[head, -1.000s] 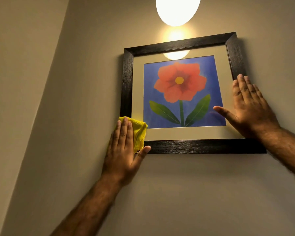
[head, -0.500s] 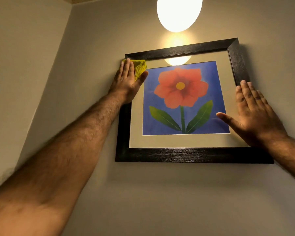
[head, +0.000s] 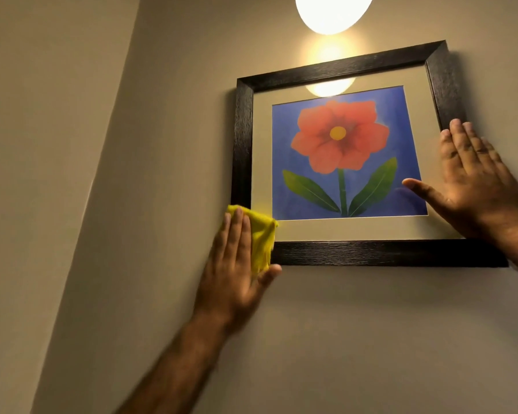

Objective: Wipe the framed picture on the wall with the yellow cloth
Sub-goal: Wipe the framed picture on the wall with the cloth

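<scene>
A dark-framed picture [head: 371, 253] of a red flower on blue hangs on the beige wall. My left hand [head: 237, 264] presses a folded yellow cloth [head: 262, 237] flat against the frame's lower left corner; that corner is hidden under the cloth and hand. My right hand [head: 479, 186] lies flat with fingers spread on the right side of the frame, thumb out over the glass, holding nothing.
A glowing round wall lamp [head: 332, 10] sits just above the frame and reflects in the glass. A wall corner [head: 102, 174] runs down the left, a short way from the frame.
My left hand with the cloth went up the frame's left side to the top left corner, then came back down to the lower left corner. My right hand stayed put.
</scene>
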`<move>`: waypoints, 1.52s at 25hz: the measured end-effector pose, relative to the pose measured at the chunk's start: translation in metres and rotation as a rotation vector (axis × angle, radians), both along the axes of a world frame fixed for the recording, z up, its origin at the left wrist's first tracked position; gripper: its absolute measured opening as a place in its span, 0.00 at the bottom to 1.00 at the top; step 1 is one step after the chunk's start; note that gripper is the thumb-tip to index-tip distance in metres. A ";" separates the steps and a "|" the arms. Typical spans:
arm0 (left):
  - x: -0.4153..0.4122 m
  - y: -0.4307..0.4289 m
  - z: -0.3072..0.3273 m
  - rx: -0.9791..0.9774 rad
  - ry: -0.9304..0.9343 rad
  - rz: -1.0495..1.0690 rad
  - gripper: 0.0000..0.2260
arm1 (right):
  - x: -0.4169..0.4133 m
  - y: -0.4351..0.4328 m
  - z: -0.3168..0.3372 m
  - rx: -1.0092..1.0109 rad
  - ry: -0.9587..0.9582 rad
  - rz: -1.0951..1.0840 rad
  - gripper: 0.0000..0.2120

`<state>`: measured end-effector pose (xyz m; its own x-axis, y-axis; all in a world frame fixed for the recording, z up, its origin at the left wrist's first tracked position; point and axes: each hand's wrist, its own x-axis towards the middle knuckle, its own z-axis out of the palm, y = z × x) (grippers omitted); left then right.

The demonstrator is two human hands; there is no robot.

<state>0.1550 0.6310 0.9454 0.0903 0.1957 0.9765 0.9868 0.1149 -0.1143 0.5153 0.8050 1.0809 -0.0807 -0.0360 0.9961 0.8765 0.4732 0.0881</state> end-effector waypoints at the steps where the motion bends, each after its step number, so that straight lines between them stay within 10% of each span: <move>1: 0.001 0.001 -0.016 -0.009 -0.014 0.020 0.43 | 0.000 0.001 0.000 -0.001 0.001 -0.002 0.53; 7: 0.000 -0.002 -0.021 -0.053 -0.027 0.078 0.43 | -0.001 0.000 -0.001 -0.013 -0.001 0.001 0.54; 16: 0.008 0.003 0.149 -0.006 -0.087 0.035 0.49 | 0.000 -0.005 -0.002 -0.002 0.001 -0.003 0.54; 27: 0.014 -0.033 0.176 0.162 -0.183 -0.191 0.18 | -0.001 -0.015 -0.002 -0.028 -0.008 -0.030 0.54; 38: -0.009 -0.050 0.177 0.133 -0.675 -0.236 0.25 | -0.046 -0.066 -0.001 -0.002 0.045 0.065 0.48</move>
